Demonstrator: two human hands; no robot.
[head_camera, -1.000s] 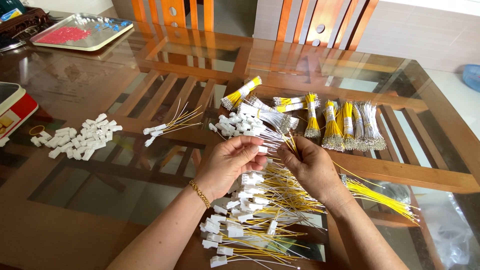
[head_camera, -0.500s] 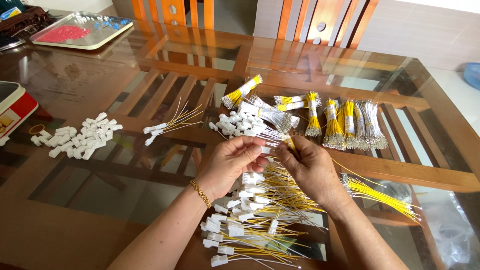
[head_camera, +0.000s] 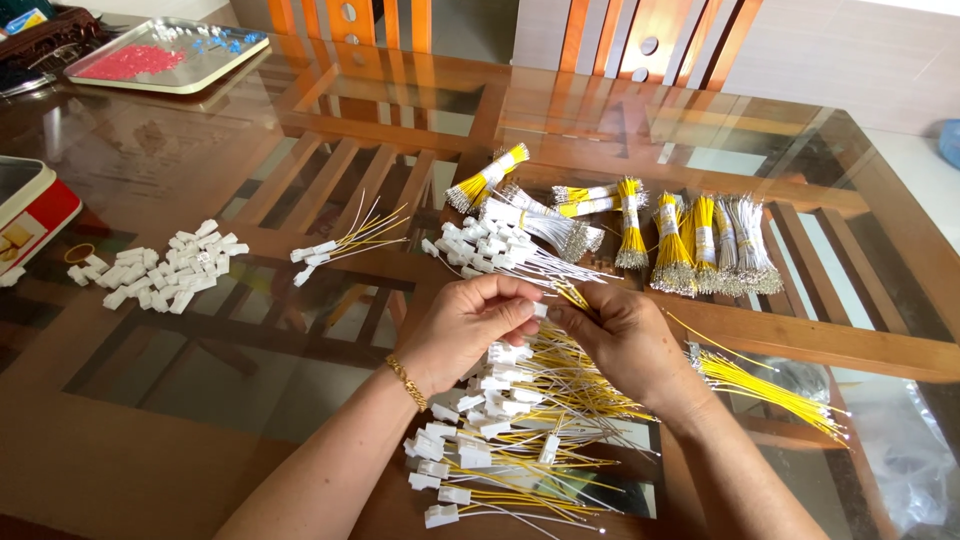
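My left hand (head_camera: 470, 325) pinches a small white plastic connector (head_camera: 540, 309) between thumb and fingers. My right hand (head_camera: 620, 335) meets it from the right, holding a thin yellow wire (head_camera: 572, 296) against the connector. Both hands hover above a heap of finished white connectors with yellow and white wires (head_camera: 505, 440) near the table's front edge. A gold bracelet circles my left wrist.
Loose white connectors (head_camera: 160, 270) lie at the left on the glass table (head_camera: 250, 160). A few wired connectors (head_camera: 345, 245) sit at the middle. Bundled yellow and white wires (head_camera: 690, 240) lie behind, loose yellow wires (head_camera: 770, 390) at right. A tray (head_camera: 165, 55) and a red tin (head_camera: 35, 210) stand at left.
My hands have stayed almost in place over the heap; the fingers have drawn closer together around the connector and wire.
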